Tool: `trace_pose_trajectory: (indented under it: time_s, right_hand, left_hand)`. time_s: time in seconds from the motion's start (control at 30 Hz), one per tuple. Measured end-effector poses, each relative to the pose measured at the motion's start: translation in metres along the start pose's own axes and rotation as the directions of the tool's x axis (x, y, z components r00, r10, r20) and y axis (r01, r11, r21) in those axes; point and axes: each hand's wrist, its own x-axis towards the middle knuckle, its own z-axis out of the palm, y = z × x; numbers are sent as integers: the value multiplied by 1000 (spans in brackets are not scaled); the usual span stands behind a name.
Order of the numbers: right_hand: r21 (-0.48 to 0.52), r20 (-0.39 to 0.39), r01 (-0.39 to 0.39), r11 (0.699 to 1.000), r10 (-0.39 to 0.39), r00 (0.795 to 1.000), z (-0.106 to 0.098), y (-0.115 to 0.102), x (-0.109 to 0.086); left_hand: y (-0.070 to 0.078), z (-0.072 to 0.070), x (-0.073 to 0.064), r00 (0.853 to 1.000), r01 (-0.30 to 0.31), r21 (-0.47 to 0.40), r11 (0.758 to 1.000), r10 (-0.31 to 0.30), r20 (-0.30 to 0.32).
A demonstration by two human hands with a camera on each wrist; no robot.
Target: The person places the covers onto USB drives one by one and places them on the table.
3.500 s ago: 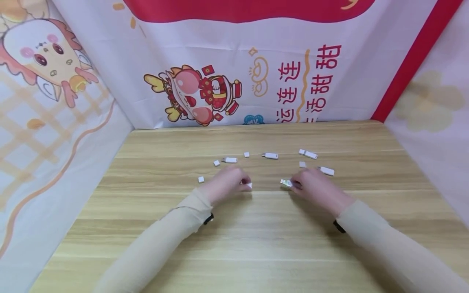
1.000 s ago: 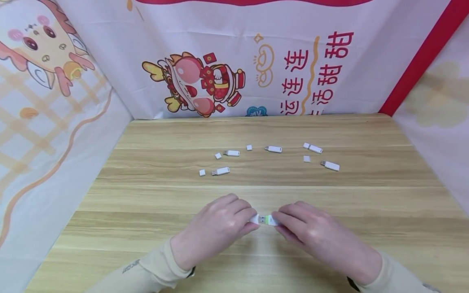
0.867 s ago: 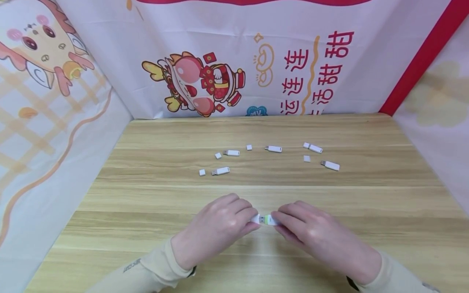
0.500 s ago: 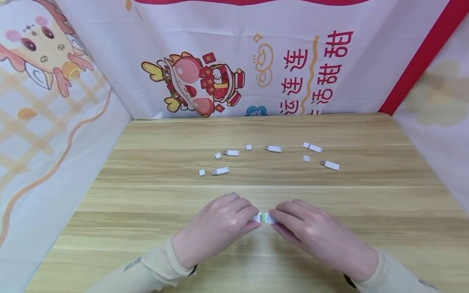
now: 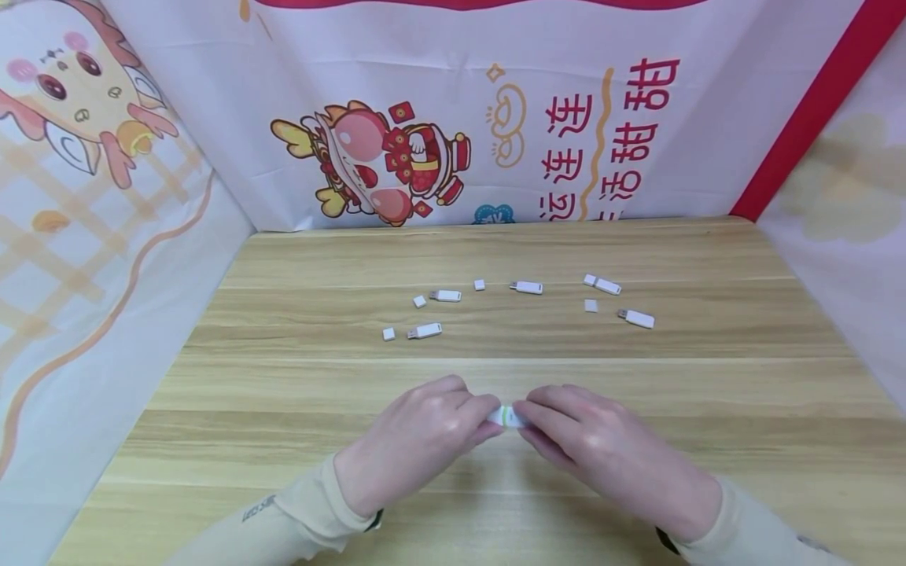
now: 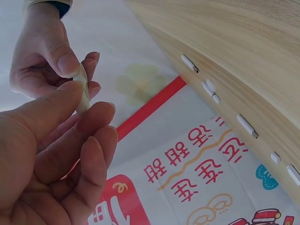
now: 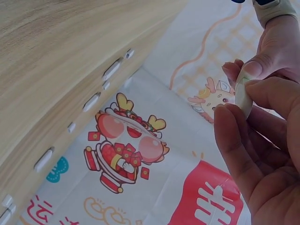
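Note:
My left hand [image 5: 418, 436] pinches a small white cap [image 5: 497, 416] between thumb and fingertips, at the head view's lower middle. Facing it, my right hand [image 5: 616, 448] pinches the white body of a USB stick [image 5: 517, 417]. Cap and body meet end to end, with a thin green band at the joint and no metal plug showing. Both wrist views have the fingertips nearly together on the stick, which appears as a slim white piece [image 6: 83, 96] in the left one. Fingers cover much of it. The pair is held above the wooden table [image 5: 283, 377].
Farther back lie several white USB sticks, such as one at left [image 5: 427, 331], one at centre [image 5: 528, 288] and one at right [image 5: 637, 319]. Loose white caps, including a left one [image 5: 388, 334] and a right one [image 5: 591, 306], lie near them. A printed cloth [image 5: 425, 63] hangs behind.
Earlier the hands were farther out over the table, apart; they drew back and came together. Over the last second, the right hand moved left and the metal plug vanished into the cap.

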Motion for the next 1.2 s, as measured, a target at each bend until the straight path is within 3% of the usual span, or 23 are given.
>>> trace_pose_trajectory:
  time_s: [0.27,0.53,0.83,1.0,1.2]
  right_hand:
    - [18,12,-59,998,59,998,2,-1,1]
    - [-46,-47,-7,999,5,999,6,0,4]
    - [-79,-39,10,997,-14,999,9,-1,5]
    - [-111,-41,31,993,-35,999,11,-1,6]
    - [-139,29,14,990,-10,1000,10,-3,6]
  left_hand:
    - [0,0,0,1000,23,-40,999,-23,11]
    - [-1,0,0,999,24,-36,999,-23,29]
    - [-1,1,1,997,30,-9,1000,-29,72]
    - [-1,3,1,999,19,-6,1000,-19,48]
    - [-2,7,1,1000,7,-6,1000,-7,0]
